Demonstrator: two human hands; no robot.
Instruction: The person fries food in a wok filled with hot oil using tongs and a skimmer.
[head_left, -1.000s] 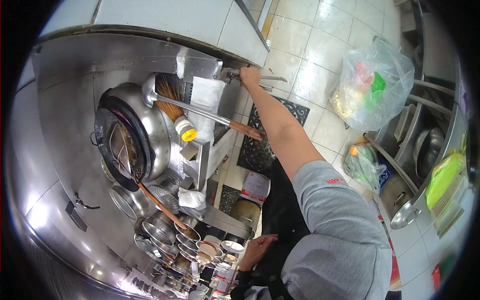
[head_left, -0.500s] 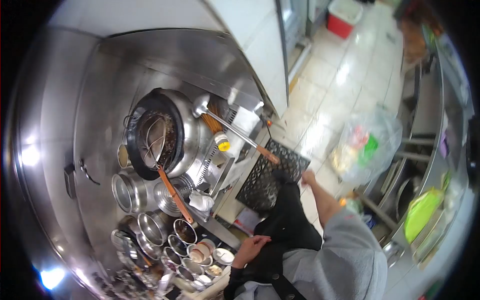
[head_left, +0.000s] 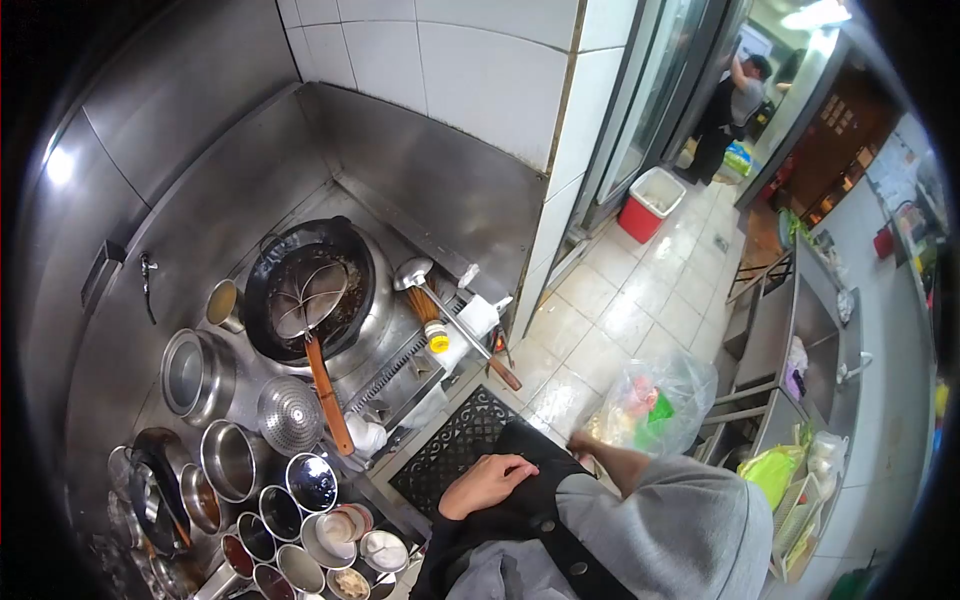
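Observation:
My left hand (head_left: 490, 485) rests by the front of my black apron (head_left: 535, 450), with its fingers curled together and nothing visible in them. Beyond the apron hangs my right hand (head_left: 585, 446), low at my side; its fingers are too small and dark to make out. The black patterned mat (head_left: 455, 440) lies just past my left hand. To the left, a wire strainer with a wooden handle (head_left: 325, 385) lies across the dark wok (head_left: 350, 240). A ladle (head_left: 455, 315) with a wooden grip lies beside the wok, away from both hands.
Several seasoning cups (head_left: 311, 482) and metal pots (head_left: 230, 460) crowd the lower left. A perforated ladle (head_left: 290, 415) lies near the wok. A clear plastic bag (head_left: 680, 400) stands on the tiled floor (head_left: 610, 290), with a red-and-white bin (head_left: 650, 205) behind it. Another person (head_left: 722, 120) stands in the doorway.
My view has tilted up, bringing the doorway and the other person into sight. My right arm now hangs nearer my body. My left hand stays by the apron.

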